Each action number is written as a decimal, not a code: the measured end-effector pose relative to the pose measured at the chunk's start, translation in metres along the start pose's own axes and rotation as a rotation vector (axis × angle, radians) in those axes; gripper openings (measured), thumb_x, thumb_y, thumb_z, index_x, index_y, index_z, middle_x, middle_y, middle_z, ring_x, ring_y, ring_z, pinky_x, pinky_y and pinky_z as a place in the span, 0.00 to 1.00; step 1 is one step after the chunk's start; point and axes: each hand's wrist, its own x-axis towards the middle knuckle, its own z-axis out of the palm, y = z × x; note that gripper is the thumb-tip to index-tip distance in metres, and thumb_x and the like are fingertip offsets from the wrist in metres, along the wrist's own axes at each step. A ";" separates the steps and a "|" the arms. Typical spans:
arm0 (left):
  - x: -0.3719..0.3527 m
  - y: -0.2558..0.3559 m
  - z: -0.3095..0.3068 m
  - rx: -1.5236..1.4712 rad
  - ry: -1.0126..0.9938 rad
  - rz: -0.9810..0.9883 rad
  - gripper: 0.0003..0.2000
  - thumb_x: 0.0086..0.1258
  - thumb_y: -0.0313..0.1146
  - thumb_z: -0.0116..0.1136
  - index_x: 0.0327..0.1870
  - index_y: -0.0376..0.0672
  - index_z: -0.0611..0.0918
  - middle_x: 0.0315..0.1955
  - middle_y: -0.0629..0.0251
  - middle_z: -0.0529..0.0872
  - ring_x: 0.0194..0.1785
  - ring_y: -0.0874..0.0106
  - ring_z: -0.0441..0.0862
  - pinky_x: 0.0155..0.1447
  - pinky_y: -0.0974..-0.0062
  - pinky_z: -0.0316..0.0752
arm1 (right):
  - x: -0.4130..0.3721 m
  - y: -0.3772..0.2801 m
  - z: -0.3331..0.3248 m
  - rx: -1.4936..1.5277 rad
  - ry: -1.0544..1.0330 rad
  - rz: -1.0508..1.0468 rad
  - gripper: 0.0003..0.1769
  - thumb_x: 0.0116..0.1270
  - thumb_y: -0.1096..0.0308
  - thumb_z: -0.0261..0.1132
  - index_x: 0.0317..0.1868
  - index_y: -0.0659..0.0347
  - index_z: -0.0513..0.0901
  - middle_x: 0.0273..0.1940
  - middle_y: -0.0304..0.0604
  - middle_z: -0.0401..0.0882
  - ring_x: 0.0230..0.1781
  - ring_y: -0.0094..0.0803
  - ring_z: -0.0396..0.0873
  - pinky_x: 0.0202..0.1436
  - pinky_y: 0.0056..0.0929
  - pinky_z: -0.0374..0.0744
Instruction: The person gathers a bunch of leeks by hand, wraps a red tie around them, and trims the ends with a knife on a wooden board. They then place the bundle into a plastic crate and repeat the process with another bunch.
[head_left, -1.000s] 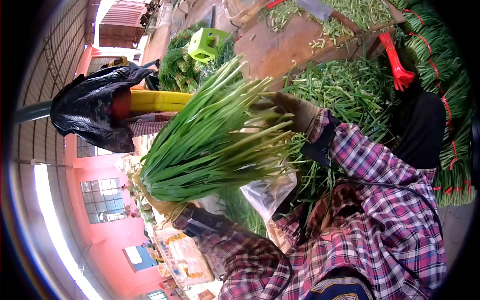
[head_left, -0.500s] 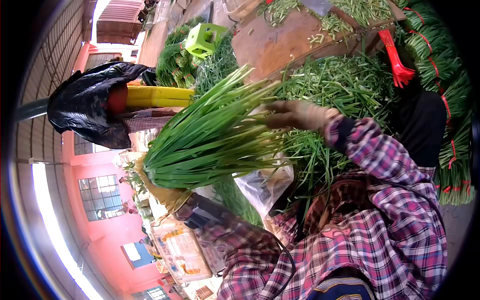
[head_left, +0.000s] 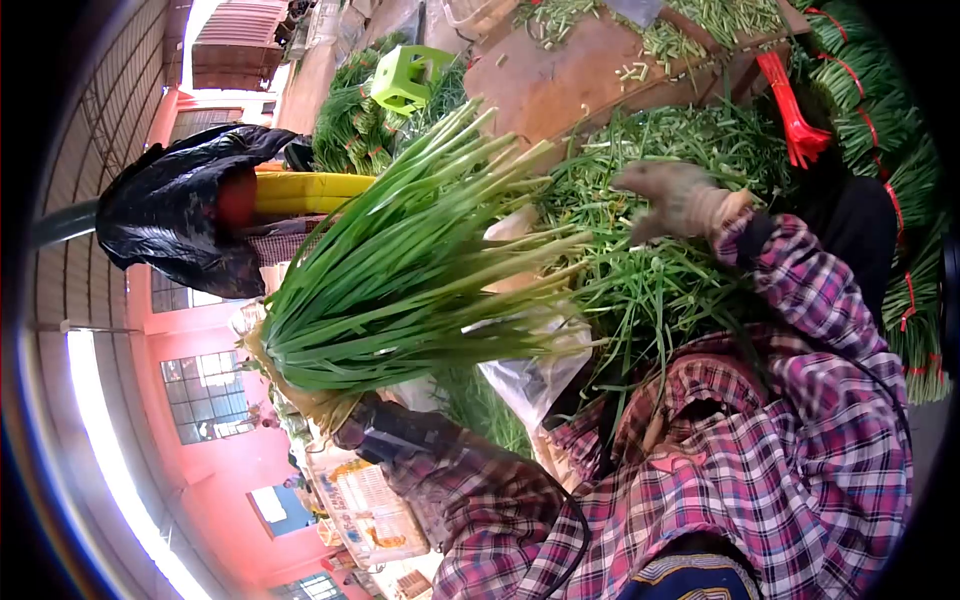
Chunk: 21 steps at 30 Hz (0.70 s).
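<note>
My left hand (head_left: 318,405), in a yellowish glove, is closed round the leafy end of a big bunch of garlic chives (head_left: 390,280). The bunch is raised, its long green leaves fanning out to pale stem ends on the right of the picture. My right hand (head_left: 680,198), in a dirty pale glove, is apart from the bunch with thumb and fingers spread and nothing in it. Behind that hand lies a heap of loose greens (head_left: 680,140). A clear plastic bag (head_left: 540,370) shows below the stem ends.
The view is turned sideways. A brown board (head_left: 540,85) bears cut stem pieces (head_left: 665,55). Red ties (head_left: 792,110) hang at its edge. Tied bundles (head_left: 885,150) are stacked at far right. A green stool (head_left: 408,80) and a black plastic sheet (head_left: 180,205) stand beyond.
My right hand has moved away from the stems, to the right in the picture, and its thumb is spread. The left hand and bunch have shifted slightly left.
</note>
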 end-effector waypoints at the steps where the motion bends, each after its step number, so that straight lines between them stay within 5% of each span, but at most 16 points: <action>1: 0.001 0.009 0.014 -0.230 0.051 -0.092 0.23 0.70 0.41 0.49 0.63 0.42 0.66 0.52 0.58 0.77 0.46 0.66 0.80 0.48 0.67 0.81 | 0.004 -0.005 -0.003 0.183 0.299 -0.225 0.36 0.53 0.52 0.68 0.62 0.55 0.70 0.59 0.50 0.72 0.53 0.43 0.76 0.56 0.33 0.75; 2: 0.003 0.016 0.021 -0.456 0.094 -0.185 0.23 0.70 0.43 0.50 0.62 0.42 0.67 0.51 0.58 0.78 0.45 0.66 0.80 0.47 0.66 0.81 | 0.014 -0.021 -0.015 0.659 0.015 -0.144 0.45 0.50 0.53 0.71 0.66 0.58 0.63 0.64 0.52 0.65 0.58 0.42 0.71 0.62 0.32 0.71; 3: 0.009 0.013 0.018 -0.519 0.073 -0.272 0.23 0.70 0.47 0.49 0.60 0.43 0.69 0.49 0.58 0.79 0.44 0.67 0.80 0.47 0.66 0.80 | 0.022 -0.036 -0.009 0.734 0.005 -0.180 0.47 0.50 0.65 0.72 0.69 0.57 0.58 0.68 0.46 0.59 0.65 0.36 0.62 0.69 0.34 0.62; 4: 0.015 0.013 0.020 -0.524 0.070 -0.262 0.23 0.70 0.47 0.49 0.60 0.43 0.69 0.49 0.58 0.79 0.44 0.67 0.80 0.47 0.66 0.80 | 0.053 -0.040 0.019 1.089 -0.288 -0.297 0.46 0.51 0.68 0.71 0.69 0.56 0.57 0.67 0.45 0.59 0.65 0.34 0.61 0.69 0.32 0.62; 5: 0.018 0.014 0.019 -0.418 0.094 -0.209 0.22 0.70 0.46 0.49 0.60 0.43 0.69 0.49 0.59 0.79 0.44 0.67 0.80 0.47 0.66 0.80 | 0.070 -0.047 0.048 0.988 -0.093 -0.535 0.43 0.55 0.68 0.68 0.69 0.56 0.56 0.63 0.45 0.65 0.57 0.31 0.68 0.60 0.28 0.72; 6: 0.018 0.015 0.018 -0.305 0.123 -0.162 0.22 0.71 0.44 0.49 0.60 0.42 0.69 0.49 0.59 0.79 0.44 0.68 0.80 0.47 0.67 0.80 | 0.047 -0.067 0.028 1.294 -0.422 -0.435 0.39 0.57 0.67 0.68 0.68 0.57 0.59 0.52 0.44 0.76 0.46 0.27 0.75 0.46 0.23 0.78; 8: 0.017 0.017 0.011 -0.091 0.110 0.005 0.21 0.71 0.42 0.49 0.60 0.40 0.68 0.48 0.59 0.78 0.45 0.68 0.79 0.49 0.68 0.79 | 0.009 -0.082 0.006 1.176 -0.469 -0.025 0.29 0.59 0.68 0.67 0.61 0.58 0.70 0.38 0.40 0.82 0.34 0.21 0.76 0.35 0.21 0.78; 10: 0.018 0.018 -0.007 -0.088 0.057 -0.055 0.25 0.66 0.37 0.54 0.61 0.34 0.66 0.51 0.57 0.78 0.48 0.68 0.79 0.52 0.72 0.76 | 0.000 -0.052 0.016 1.089 -0.163 -0.170 0.09 0.62 0.67 0.64 0.43 0.56 0.84 0.27 0.36 0.80 0.22 0.19 0.74 0.23 0.21 0.76; 12: 0.021 0.017 -0.016 -0.026 0.100 -0.028 0.23 0.67 0.35 0.53 0.61 0.34 0.67 0.50 0.57 0.79 0.49 0.69 0.78 0.54 0.73 0.75 | 0.021 0.015 0.025 0.885 -0.096 0.108 0.11 0.60 0.66 0.63 0.42 0.57 0.84 0.22 0.34 0.77 0.22 0.21 0.73 0.25 0.26 0.74; 13: 0.024 0.017 -0.017 -0.199 -0.005 -0.037 0.23 0.67 0.34 0.53 0.60 0.34 0.68 0.49 0.57 0.79 0.49 0.69 0.78 0.54 0.74 0.75 | 0.015 0.031 0.010 0.661 -0.103 0.238 0.12 0.60 0.62 0.64 0.42 0.56 0.84 0.23 0.36 0.78 0.21 0.22 0.72 0.23 0.26 0.73; 14: 0.028 0.014 -0.015 -0.376 -0.108 -0.042 0.22 0.67 0.34 0.53 0.59 0.34 0.68 0.48 0.58 0.79 0.50 0.70 0.78 0.54 0.74 0.75 | 0.023 0.043 0.016 0.537 -0.030 0.000 0.14 0.59 0.57 0.65 0.42 0.55 0.84 0.28 0.40 0.82 0.28 0.26 0.78 0.32 0.28 0.77; 15: 0.031 0.010 -0.012 -0.072 0.024 0.014 0.19 0.69 0.38 0.51 0.56 0.37 0.72 0.47 0.60 0.80 0.50 0.71 0.78 0.52 0.74 0.76 | 0.020 0.060 0.023 0.272 -0.030 0.011 0.16 0.57 0.58 0.66 0.45 0.54 0.83 0.33 0.40 0.83 0.33 0.29 0.80 0.38 0.29 0.78; 16: 0.036 0.013 -0.006 -0.068 0.017 0.005 0.19 0.69 0.38 0.51 0.56 0.37 0.72 0.47 0.60 0.80 0.50 0.71 0.78 0.52 0.74 0.76 | 0.003 0.028 -0.002 0.025 -0.038 0.023 0.18 0.56 0.60 0.68 0.47 0.54 0.82 0.37 0.40 0.84 0.39 0.31 0.81 0.44 0.30 0.79; 17: 0.047 0.022 0.005 -0.267 0.021 -0.111 0.20 0.69 0.39 0.51 0.59 0.39 0.71 0.50 0.61 0.78 0.51 0.69 0.77 0.54 0.71 0.75 | 0.007 0.018 -0.001 0.033 -0.038 0.028 0.18 0.56 0.60 0.68 0.47 0.54 0.82 0.37 0.40 0.84 0.39 0.31 0.81 0.44 0.30 0.79; 19: 0.061 0.032 0.020 -0.471 0.023 -0.211 0.22 0.69 0.41 0.51 0.61 0.40 0.70 0.54 0.62 0.76 0.53 0.68 0.75 0.57 0.69 0.73 | 0.024 0.007 -0.004 0.223 0.238 -0.194 0.24 0.58 0.59 0.67 0.55 0.54 0.78 0.54 0.46 0.77 0.52 0.34 0.77 0.56 0.32 0.75; 21: 0.072 0.039 0.027 -0.599 -0.023 -0.240 0.20 0.70 0.43 0.50 0.57 0.41 0.73 0.49 0.62 0.79 0.48 0.68 0.78 0.53 0.69 0.75 | 0.051 -0.016 -0.020 0.874 -0.010 -0.207 0.36 0.57 0.44 0.64 0.62 0.55 0.71 0.63 0.47 0.68 0.61 0.36 0.70 0.64 0.33 0.68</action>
